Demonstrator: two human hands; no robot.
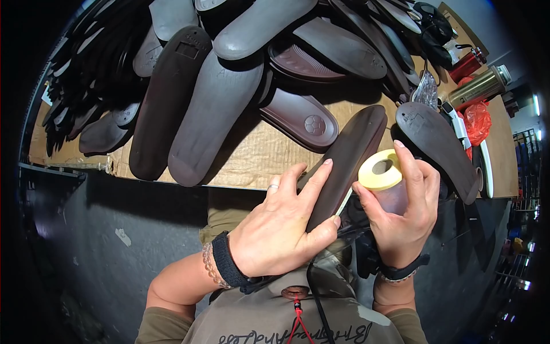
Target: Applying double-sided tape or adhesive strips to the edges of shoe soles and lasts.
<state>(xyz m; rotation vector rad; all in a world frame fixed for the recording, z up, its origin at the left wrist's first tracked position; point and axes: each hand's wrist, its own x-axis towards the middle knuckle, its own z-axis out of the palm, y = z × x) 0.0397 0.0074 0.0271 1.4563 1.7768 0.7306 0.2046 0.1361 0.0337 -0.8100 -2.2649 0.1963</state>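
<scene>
My left hand grips a dark brown shoe sole tilted at the table's front edge. Its fingers lie across the sole and its thumb presses the near right side. Beside that thumb, a pale strip runs along the sole's edge. To the right, my right hand holds a roll of pale yellow tape between thumb and fingers, close to the sole. Another dark sole lies to the right of this hand. A maroon sole with a ball emblem rests behind the held one.
Many grey and dark soles are heaped across the cardboard-covered table, several reaching its front edge. At the far right stand a gold flask, a red bottle and a crumpled red plastic bag.
</scene>
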